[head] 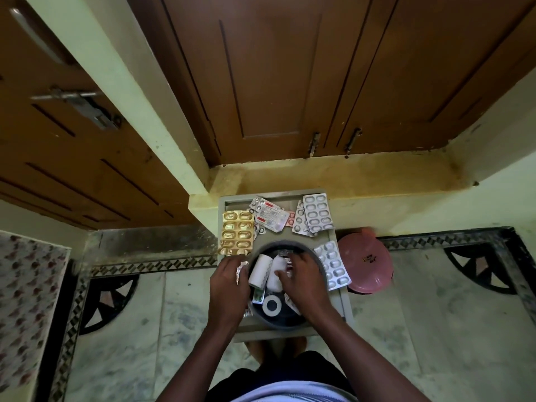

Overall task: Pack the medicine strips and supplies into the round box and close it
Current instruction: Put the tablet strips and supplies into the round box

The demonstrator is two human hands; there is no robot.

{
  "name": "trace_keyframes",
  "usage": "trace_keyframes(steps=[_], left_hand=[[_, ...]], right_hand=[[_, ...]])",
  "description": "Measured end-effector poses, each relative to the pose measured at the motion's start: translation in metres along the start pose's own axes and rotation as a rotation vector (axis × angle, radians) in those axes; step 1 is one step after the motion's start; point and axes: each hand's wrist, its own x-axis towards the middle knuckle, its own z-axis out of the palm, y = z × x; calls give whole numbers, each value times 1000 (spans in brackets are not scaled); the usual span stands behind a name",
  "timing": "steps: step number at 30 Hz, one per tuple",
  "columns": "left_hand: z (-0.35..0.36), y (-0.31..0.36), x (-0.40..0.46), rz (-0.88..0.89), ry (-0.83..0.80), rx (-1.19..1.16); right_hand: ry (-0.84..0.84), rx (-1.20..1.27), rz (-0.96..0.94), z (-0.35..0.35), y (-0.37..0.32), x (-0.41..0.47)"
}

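Note:
A dark round box (319, 258) stands on a grey tray (343, 303). Inside it lie white bandage rolls (259, 271), a tape ring (272, 306) and some strips. My left hand (229, 285) is at the box's left rim, holding a silver foil strip (241, 271). My right hand (301, 278) reaches into the box with its fingers on a white roll (275, 281); whether it grips the roll is unclear. A gold strip (237, 232), silver strips (317, 213) and a silver strip (332, 264) by the box's right side lie on the tray. The pink lid (368, 262) rests on the floor to the right.
The tray sits on a low stand against a yellow step below brown cabinet doors (272, 82). Patterned tile floor (435, 314) surrounds it. A floral cloth (26, 300) lies at the far left. My feet are under the tray's near edge.

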Motion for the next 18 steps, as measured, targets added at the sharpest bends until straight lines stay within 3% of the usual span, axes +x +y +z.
trace_keyframes(steps=[4, 9, 12, 15, 18], left_hand=[[-5, -6, 25, -123, 75, 8], [11, -36, 71, -359, -50, 99], [20, -49, 91, -499, -91, 62], [25, -55, 98, -529, -82, 49], [26, -60, 101, -566, -49, 24]], right_hand=[[175, 66, -85, -13, 3, 4], [378, 117, -23, -43, 5, 39], [362, -5, 130, -58, 19, 71], [271, -196, 309, -66, 31, 97], [176, -139, 440, -67, 42, 114]])
